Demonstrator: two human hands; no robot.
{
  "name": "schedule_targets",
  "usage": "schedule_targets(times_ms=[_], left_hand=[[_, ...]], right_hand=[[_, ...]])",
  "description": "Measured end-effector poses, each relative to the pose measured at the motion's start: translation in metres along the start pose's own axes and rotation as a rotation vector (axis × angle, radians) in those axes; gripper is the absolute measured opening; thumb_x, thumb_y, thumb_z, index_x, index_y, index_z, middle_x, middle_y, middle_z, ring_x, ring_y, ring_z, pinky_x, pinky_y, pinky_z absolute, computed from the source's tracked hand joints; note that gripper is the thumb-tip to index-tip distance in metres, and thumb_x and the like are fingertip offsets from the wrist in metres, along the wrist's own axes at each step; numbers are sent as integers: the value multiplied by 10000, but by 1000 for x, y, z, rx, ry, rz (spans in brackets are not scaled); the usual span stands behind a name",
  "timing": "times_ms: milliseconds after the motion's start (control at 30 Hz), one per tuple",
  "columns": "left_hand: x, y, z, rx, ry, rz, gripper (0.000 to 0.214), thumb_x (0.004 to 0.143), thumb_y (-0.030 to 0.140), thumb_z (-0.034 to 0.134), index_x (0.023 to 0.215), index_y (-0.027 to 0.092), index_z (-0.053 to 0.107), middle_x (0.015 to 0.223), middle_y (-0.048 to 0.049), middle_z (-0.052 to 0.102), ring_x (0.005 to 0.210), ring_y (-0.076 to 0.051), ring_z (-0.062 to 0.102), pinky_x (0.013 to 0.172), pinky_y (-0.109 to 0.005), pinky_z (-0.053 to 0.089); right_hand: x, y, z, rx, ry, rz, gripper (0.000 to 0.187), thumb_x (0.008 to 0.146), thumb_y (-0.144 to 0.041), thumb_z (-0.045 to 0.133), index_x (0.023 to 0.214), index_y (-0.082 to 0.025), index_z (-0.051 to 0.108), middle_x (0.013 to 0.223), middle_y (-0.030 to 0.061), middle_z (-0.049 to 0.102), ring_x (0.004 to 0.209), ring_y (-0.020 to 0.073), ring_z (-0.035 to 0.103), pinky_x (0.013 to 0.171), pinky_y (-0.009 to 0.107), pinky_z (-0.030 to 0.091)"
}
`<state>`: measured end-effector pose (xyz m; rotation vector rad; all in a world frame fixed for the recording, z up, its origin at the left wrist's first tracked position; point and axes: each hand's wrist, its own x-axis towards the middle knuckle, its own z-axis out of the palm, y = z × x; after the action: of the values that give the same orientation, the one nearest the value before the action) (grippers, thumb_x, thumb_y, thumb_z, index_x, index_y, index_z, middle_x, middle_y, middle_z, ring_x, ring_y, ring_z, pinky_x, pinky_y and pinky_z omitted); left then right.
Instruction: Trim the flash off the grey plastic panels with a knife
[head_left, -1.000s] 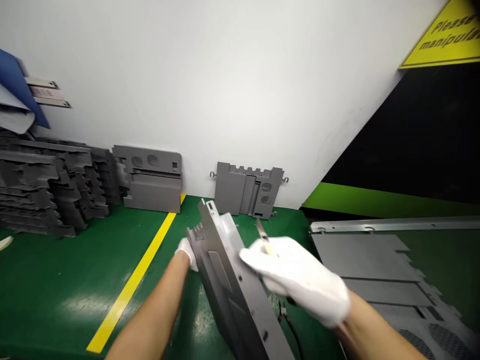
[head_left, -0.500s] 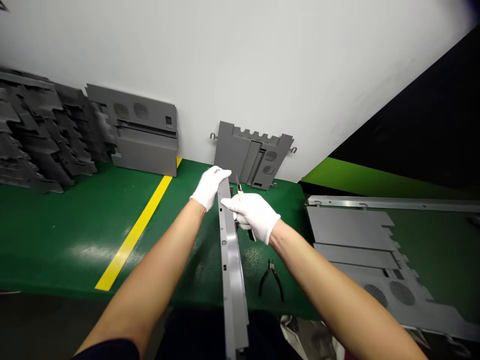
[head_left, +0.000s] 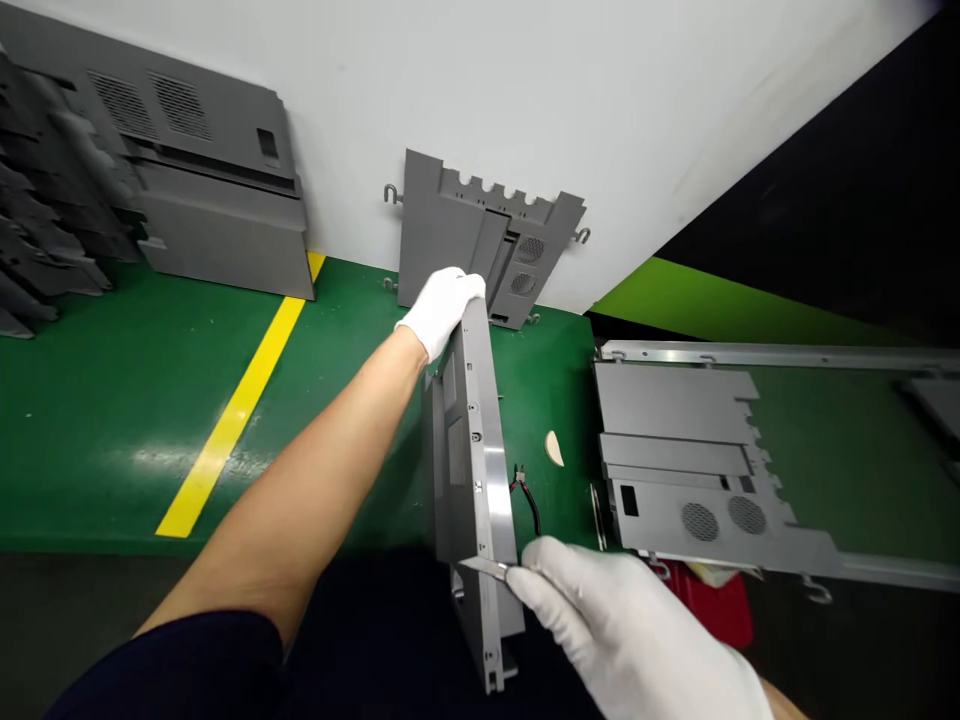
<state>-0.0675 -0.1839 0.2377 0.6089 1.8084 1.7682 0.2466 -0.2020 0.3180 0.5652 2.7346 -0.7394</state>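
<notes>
White wall (head_left: 337,100) met a green tabletop (head_left: 135,410), and at far left a dark stack of grey parts (head_left: 45,200) stood against the wall. Next to it leaned a vented panel (head_left: 225,220), its lower right corner over a yellow stripe (head_left: 232,400). Further right, the left hand (head_left: 442,310), gloved in white, had its fingers closed over the far end of an edge-on panel (head_left: 487,500). That panel stood between the person's arms, its near end towards the body. Behind it, a hooked panel (head_left: 442,220) leaned on the wall. The right hand (head_left: 630,620), also gloved, gripped a knife (head_left: 487,568) between narrowed fingers; the blade crossed the edge-on panel's near part, though contact could not be told. Beyond that hand lay pliers (head_left: 520,476), partly covered, and a pale half-round piece (head_left: 553,448). At right, a metal frame (head_left: 780,356) held a flat grey panel (head_left: 667,400) by hooks. Below the frame sat a red container (head_left: 709,605), mostly hidden; something pale showed at its top, whether inside was unclear.
</notes>
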Motion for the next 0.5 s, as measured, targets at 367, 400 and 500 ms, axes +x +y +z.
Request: schedule_targets(times_ms=[367, 400, 500], left_hand=[[0, 0, 3, 157, -23, 28, 234, 892, 175, 520, 673, 163, 438, 749, 6, 427, 793, -121, 486, 759, -251, 359], [0, 0, 3, 159, -24, 29, 233, 892, 177, 523, 677, 163, 435, 751, 6, 427, 794, -119, 482, 757, -248, 358], [-2, 3, 4, 157, -32, 19, 227, 899, 182, 516, 692, 163, 426, 760, 11, 420, 798, -109, 474, 760, -241, 351]], right_hand=[[-9, 9, 0, -486, 187, -247, 438, 1064, -414, 390, 699, -234, 552, 483, -9, 552, 372, 132, 459, 425, 311, 175], [-11, 9, -1, -501, 174, -258, 414, 1063, -401, 398, 722, -233, 563, 498, -4, 566, 385, 135, 478, 427, 309, 187], [-13, 10, -3, -541, 143, -288, 360, 1059, -369, 414, 766, -229, 569, 532, 2, 588, 407, 142, 505, 435, 307, 221]])
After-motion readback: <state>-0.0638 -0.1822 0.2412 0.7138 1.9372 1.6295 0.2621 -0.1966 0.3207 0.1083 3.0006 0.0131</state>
